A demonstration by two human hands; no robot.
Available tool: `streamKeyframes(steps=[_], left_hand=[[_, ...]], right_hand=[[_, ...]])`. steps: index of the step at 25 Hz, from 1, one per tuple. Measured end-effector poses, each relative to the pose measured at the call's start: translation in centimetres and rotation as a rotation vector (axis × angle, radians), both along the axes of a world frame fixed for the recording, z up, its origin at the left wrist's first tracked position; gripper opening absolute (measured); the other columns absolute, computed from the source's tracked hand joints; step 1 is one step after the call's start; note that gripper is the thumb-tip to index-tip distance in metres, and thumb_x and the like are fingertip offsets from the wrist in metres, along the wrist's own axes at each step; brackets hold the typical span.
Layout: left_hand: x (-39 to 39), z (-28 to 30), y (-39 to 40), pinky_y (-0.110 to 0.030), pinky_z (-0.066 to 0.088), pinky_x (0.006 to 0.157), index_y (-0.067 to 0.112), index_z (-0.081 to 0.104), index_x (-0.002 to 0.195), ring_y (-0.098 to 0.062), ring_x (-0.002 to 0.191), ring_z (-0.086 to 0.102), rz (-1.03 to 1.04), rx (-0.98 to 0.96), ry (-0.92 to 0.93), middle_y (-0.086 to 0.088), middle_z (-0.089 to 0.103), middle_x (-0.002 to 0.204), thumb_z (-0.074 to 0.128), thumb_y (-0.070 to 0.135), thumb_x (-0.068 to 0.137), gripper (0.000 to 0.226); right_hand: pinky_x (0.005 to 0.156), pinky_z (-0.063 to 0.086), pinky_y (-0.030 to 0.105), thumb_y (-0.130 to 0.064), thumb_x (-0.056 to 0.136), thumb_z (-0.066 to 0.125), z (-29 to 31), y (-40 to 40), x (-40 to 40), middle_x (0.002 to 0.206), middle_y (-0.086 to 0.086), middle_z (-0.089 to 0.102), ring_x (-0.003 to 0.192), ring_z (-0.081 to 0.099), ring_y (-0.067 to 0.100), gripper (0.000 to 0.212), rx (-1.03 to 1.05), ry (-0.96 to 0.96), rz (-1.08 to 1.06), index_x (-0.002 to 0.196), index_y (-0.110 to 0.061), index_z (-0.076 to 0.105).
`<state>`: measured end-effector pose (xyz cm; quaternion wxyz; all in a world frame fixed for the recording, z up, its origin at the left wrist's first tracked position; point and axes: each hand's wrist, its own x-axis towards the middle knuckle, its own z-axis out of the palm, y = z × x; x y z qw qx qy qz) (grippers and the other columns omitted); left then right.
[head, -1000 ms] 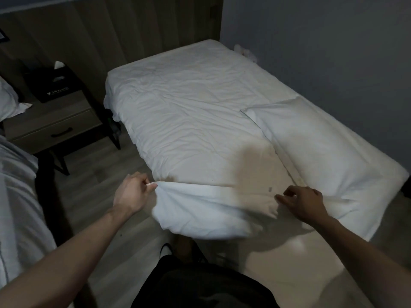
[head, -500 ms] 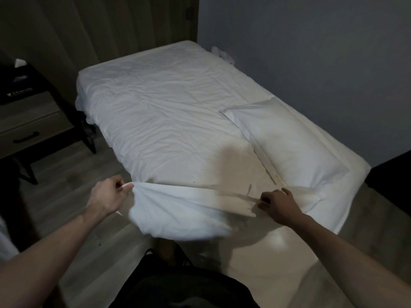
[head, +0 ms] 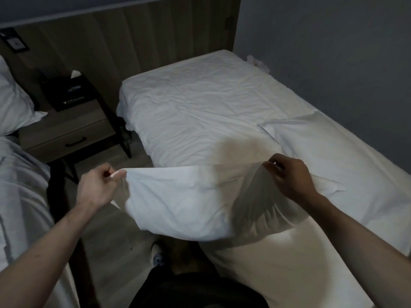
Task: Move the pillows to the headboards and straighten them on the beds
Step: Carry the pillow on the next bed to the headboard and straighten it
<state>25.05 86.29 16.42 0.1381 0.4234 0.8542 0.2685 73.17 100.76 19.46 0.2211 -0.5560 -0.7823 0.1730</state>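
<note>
I hold a white pillow (head: 184, 203) up off the foot end of the right bed (head: 200, 112). My left hand (head: 97, 187) pinches its left top corner and my right hand (head: 289, 176) pinches its right top corner, so the pillow hangs between them. A second white pillow (head: 329, 152) lies flat on the bed's right side along the wall. The wooden headboard (head: 138, 36) runs behind the bed's far end. On the left bed (head: 20, 185), another pillow (head: 13, 101) rests near the headboard.
A wooden nightstand (head: 66, 132) with a drawer stands between the beds, with a black tissue box (head: 69, 92) on it. A grey wall (head: 333, 52) borders the right bed. Wood floor (head: 106, 236) runs between the beds, where my shoe (head: 156, 252) shows.
Both hands have raised the pillow off the bed's foot end. My view has swung left, so the nightstand and left bed show again.
</note>
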Motion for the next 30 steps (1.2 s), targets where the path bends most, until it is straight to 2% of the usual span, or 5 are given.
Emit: streamKeyframes(steps=[8,13,20,26,30], left_hand=[[-18.1,1.5,3.1,-0.038,0.049,0.065,0.019,0.059,0.071,-0.026,0.069,0.063,0.044,-0.006,0.041,0.003,0.066,0.064,0.070,0.049,0.089,0.037],[-25.1,3.3,7.8,-0.039,0.052,0.069,0.021,0.060,0.073,-0.027,0.072,0.064,0.052,0.014,0.041,0.003,0.067,0.067,0.068,0.050,0.088,0.034],[-30.4,2.3,16.6,-0.037,0.047,0.069,0.018,0.061,0.072,-0.030,0.075,0.065,0.087,0.000,0.001,0.000,0.069,0.070,0.070,0.044,0.091,0.033],[-33.0,0.8,24.9,-0.039,0.053,0.069,0.024,0.061,0.068,-0.035,0.077,0.068,0.086,-0.115,0.024,-0.004,0.070,0.068,0.072,0.044,0.090,0.032],[-34.6,0.1,29.7,-0.038,0.054,0.070,0.024,0.061,0.070,-0.033,0.075,0.069,0.105,-0.126,0.026,-0.002,0.070,0.066,0.071,0.046,0.090,0.032]], right_hand=[[0.060,0.044,0.034,-0.043,0.098,0.064,0.0,6.6,-18.0,0.061,-0.006,0.061,0.065,0.061,0.024,0.019,-0.004,-0.013,-0.020,0.090,-0.028,0.071],[0.062,0.046,0.037,-0.044,0.098,0.063,0.8,11.2,-25.2,0.063,-0.004,0.060,0.068,0.061,0.026,0.021,-0.003,0.042,-0.043,0.091,-0.027,0.073],[0.062,0.046,0.039,-0.043,0.095,0.068,-0.7,19.9,-31.2,0.061,0.000,0.057,0.064,0.058,0.023,0.019,-0.044,0.043,-0.033,0.088,-0.026,0.073],[0.053,0.038,0.029,-0.042,0.092,0.075,-4.0,30.7,-34.9,0.059,-0.006,0.054,0.058,0.056,0.013,0.021,-0.110,0.038,-0.020,0.082,-0.024,0.073],[0.054,0.037,0.030,-0.043,0.093,0.073,-3.9,36.8,-38.3,0.060,-0.006,0.054,0.059,0.056,0.021,0.020,-0.126,0.003,0.028,0.085,-0.024,0.074]])
